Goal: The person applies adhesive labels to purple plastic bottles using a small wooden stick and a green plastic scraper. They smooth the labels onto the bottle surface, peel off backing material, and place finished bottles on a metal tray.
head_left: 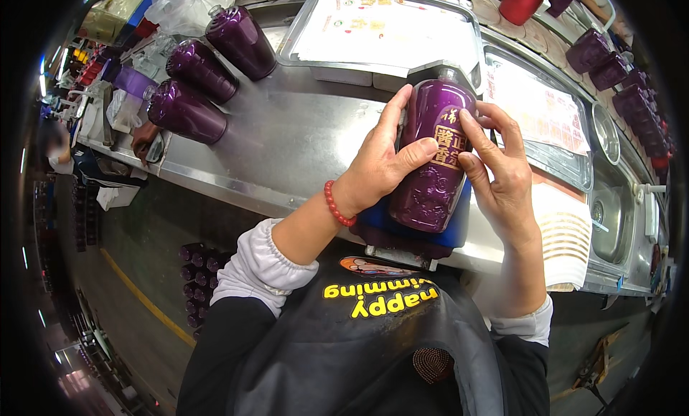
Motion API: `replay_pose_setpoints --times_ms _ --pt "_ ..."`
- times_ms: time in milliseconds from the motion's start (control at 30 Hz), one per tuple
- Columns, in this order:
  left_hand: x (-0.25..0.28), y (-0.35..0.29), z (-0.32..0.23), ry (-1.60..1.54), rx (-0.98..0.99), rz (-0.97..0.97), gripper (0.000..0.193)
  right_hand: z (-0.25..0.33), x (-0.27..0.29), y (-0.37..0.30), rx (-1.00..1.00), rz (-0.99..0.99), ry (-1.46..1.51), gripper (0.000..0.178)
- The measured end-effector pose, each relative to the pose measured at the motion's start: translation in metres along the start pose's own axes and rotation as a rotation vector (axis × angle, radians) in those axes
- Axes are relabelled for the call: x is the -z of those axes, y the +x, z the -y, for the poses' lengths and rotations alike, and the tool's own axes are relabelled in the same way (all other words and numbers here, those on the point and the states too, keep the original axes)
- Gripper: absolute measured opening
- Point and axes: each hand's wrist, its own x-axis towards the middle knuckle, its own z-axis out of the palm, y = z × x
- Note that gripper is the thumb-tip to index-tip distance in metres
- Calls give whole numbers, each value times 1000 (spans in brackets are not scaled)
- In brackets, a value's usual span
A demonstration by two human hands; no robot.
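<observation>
A glossy purple bottle (430, 186) with gold characters on its front leans back on a dark blue stand (456, 233) at the bench's near edge, its neck pointing away from me. Around its left side is my left hand (384, 154), the thumb lying across the front by the gold label (450, 146). My right hand (506, 165) is on the right side, index fingertip and thumb pressed to the label's right edge, the other fingers bent. Past the bottle sits a metal tray (287, 43) holding white printed sheets (387, 28).
Three purple bottles (188, 112) stand at the left of the steel bench (287, 136). More purple bottles (610, 70) line the far right. A second tray of sheets (535, 114), a striped white cloth (563, 236) and a sink (610, 222) are to the right. Bottles (197, 272) stand low at left.
</observation>
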Motion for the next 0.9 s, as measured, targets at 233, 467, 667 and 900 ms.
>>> replay_pose_setpoints --times_ms 233,467,667,900 --pt "-1 0 0 -13 -11 -7 91 -1 -1 -1 -4 -2 2 47" --pt "-1 0 4 138 -63 -20 94 0 1 -1 2 13 -6 47" --pt "-8 0 -11 214 -1 -54 93 6 25 17 81 -46 -199 60" --pt "-12 4 -18 281 74 -58 95 -8 35 94 145 277 -244 23"
